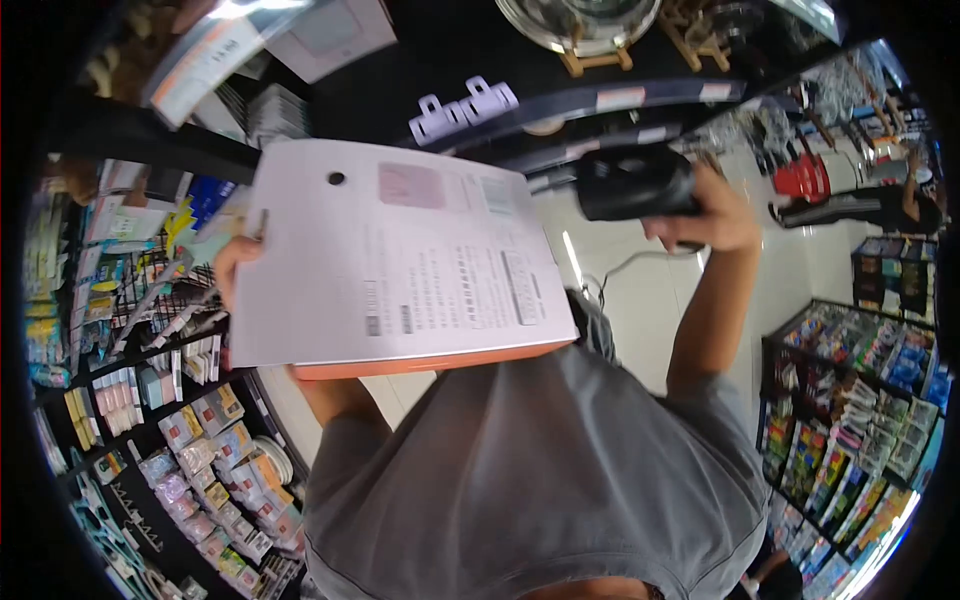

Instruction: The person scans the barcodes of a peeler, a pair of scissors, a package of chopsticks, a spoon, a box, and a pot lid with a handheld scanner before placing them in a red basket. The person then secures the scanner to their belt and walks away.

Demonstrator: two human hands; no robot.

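Far left: racks of hanging packets rise close to the wearer. Left hand curls its fingertips over the left edge of a white box; the rest of that grip is hidden behind the card. The box is held up in front of the chest, above the floor, no shelf visibly under it. Likely weak point: support seems to come mainly from one side, so a slackening of those fingers could let the free right end dip or the whole box slip. Its left edge is also near the stock, and a swing that way might knock packets loose.

Right of the box: right hand wraps round a black handset, its front toward the box's right edge. A hurried push could bump that edge. A thin cord loops below; whether it joins the handset cannot be told, but it could snag if pulled.

Box, left to right: pale, faintly lilac face; round black spot high on the left; pinkish square patch; rows of small dark print, mostly too blurred to read; a barcode-like panel at upper right, a framed block lower down. Orange side along the wearer's edge. Corners look uncrushed.
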